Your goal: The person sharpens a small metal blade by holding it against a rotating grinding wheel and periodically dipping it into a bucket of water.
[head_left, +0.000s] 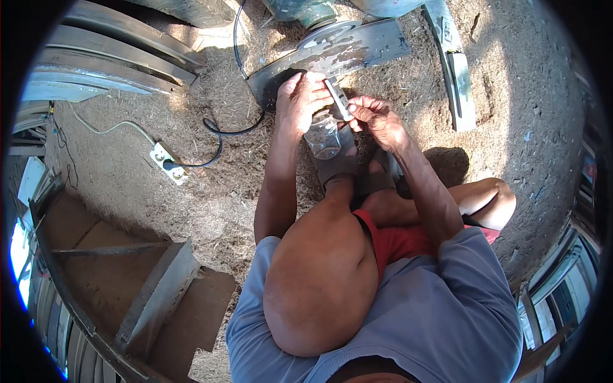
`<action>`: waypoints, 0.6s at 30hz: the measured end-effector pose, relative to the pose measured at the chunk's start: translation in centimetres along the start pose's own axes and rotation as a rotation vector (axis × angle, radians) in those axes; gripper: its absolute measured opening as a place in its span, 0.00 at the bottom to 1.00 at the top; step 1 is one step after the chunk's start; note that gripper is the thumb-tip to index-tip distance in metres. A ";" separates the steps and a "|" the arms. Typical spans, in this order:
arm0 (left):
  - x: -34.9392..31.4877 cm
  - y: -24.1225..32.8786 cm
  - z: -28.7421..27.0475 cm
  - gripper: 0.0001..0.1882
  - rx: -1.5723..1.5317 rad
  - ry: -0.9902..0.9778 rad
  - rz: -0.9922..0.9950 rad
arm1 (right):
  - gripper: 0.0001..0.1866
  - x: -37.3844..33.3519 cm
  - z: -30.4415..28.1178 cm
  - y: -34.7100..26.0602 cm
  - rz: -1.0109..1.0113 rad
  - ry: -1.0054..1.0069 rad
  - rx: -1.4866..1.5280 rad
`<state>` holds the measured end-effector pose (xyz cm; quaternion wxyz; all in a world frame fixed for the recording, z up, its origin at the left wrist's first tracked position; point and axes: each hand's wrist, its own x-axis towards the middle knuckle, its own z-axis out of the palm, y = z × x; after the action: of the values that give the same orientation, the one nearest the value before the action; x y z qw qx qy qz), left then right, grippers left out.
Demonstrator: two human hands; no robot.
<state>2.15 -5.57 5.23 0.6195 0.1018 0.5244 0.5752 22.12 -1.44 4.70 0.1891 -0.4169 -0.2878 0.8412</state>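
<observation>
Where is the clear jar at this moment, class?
In the head view, the clear jar is just above the picture's centre, below the left hand and partly overlapping the person's foot.

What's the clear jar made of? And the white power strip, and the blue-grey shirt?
The jar looks like shiny glass, maybe plastic: it's see-through and catches light. The power strip is probably hard plastic, with a smooth white casing. The shirt seems soft, matt cloth, because it folds and creases.
</observation>
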 end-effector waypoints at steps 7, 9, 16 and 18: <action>-0.3 -1.1 -1.3 0.27 -0.208 -0.283 0.036 | 0.08 -0.9 0.6 0.3 0.041 -0.098 0.230; -0.4 -1.7 -1.6 0.25 -0.307 -0.343 0.035 | 0.09 -1.2 1.1 0.2 0.072 -0.103 0.298; -1.7 -1.8 -0.1 0.16 -0.441 -0.443 0.137 | 0.10 -2.3 2.9 0.0 0.123 -0.130 0.361; -2.0 -1.2 -0.9 0.18 -0.362 -0.446 0.092 | 0.09 -2.4 3.6 -0.1 0.147 -0.125 0.360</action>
<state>2.64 -7.97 5.01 0.7009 0.1371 0.2587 0.6504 20.64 -3.88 7.90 0.1804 -0.3431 -0.1127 0.9149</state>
